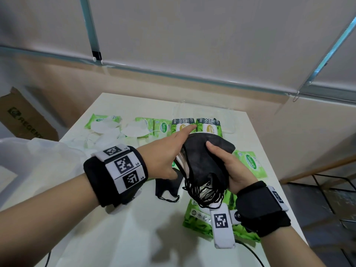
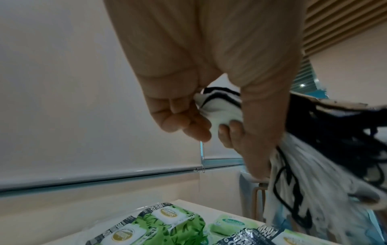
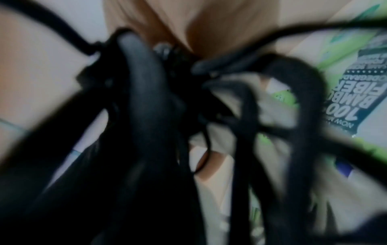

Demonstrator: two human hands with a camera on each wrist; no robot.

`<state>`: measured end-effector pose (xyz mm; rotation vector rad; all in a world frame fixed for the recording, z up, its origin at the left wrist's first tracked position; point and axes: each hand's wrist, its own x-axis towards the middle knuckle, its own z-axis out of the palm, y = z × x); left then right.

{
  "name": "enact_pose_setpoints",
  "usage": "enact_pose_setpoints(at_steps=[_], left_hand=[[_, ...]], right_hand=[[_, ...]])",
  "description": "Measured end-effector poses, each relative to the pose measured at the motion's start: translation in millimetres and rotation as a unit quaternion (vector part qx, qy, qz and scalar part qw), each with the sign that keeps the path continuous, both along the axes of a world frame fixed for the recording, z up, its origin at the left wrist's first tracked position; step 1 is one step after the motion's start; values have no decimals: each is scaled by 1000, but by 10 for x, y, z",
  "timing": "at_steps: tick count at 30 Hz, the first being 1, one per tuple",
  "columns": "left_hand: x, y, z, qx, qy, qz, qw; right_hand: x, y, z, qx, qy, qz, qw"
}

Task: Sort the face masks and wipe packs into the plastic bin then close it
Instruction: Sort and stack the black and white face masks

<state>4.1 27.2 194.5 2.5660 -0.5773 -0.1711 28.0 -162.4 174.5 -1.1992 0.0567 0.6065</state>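
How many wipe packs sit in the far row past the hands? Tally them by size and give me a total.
Large bamboo-fibre wipe packs: 2
Small light-green wipe packs: 3, two of them partly under white masks
Total: 5

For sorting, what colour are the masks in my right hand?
Black fabric face masks, white inside, clearest in the head view.

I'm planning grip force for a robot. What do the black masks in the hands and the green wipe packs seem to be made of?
Black masks: soft, matte, probably nonwoven fabric; the bundle bends under the right hand, and thin elastic-looking loops dangle. Green wipe packs: thin printed plastic film, somewhat glossy, with wrinkles and sheen in the left wrist view.
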Motion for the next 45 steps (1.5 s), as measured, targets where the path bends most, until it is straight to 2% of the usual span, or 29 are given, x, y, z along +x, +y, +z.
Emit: enact_pose_setpoints(at_steps=[4, 7, 10, 13, 15, 19, 22, 24, 26, 27, 29, 31, 34, 36, 39, 42, 45], left_hand=[[2, 1, 42, -20, -38, 18, 999], [-14, -7, 92, -20, -74, 9, 997], [-23, -38, 107, -23, -80, 10, 996], [-26, -24, 138, -36, -90, 20, 995], [-25, 24, 168, -48, -69, 14, 996], [-36, 48, 180, -17, -14, -10, 1000], [-20, -24, 112, -7, -42, 6, 999], [6, -55, 71, -11, -79, 16, 997], [22, -50, 77, -12, -76, 12, 997], [29, -23, 81, -18, -48, -3, 999], [35, 50, 107, -46, 59, -38, 996], [40, 96, 129, -102, 144, -23, 984], [99, 60, 40, -250, 136, 53, 957], [108, 3, -12, -323, 100, 122, 933], [94, 26, -68, -407, 94, 195, 888], [47, 75, -87, -516, 159, 215, 814], [-13, -22, -159, -552, 219, 210, 777]], right_hand=[[-32, -7, 15, 38, 1, 13, 999], [-49, -38, 2, 55, 0, 58, 997], [-60, -23, -26, 19, -13, 103, 994], [-62, -17, -35, 3, -28, 112, 993], [-48, -42, -57, 30, -30, 100, 994], [-12, -29, -70, 70, -31, 62, 995], [-19, 34, -52, 41, -55, 53, 996], [-46, 51, -22, 3, -80, 78, 994], [-56, 30, -14, -56, -120, 108, 985], [-54, 11, -7, -89, -141, 109, 980], [-39, -25, 19, -148, -186, 94, 967], [-28, -31, 48, -186, -235, 94, 949], [-27, 29, 78, -204, -289, 122, 927], [-21, 45, 73, -191, -273, 124, 935], [-1, -75, 28, -179, -218, 130, 950], [9, -150, -86, -168, -189, 85, 964], [-38, -37, -153, -127, -178, 44, 975]])
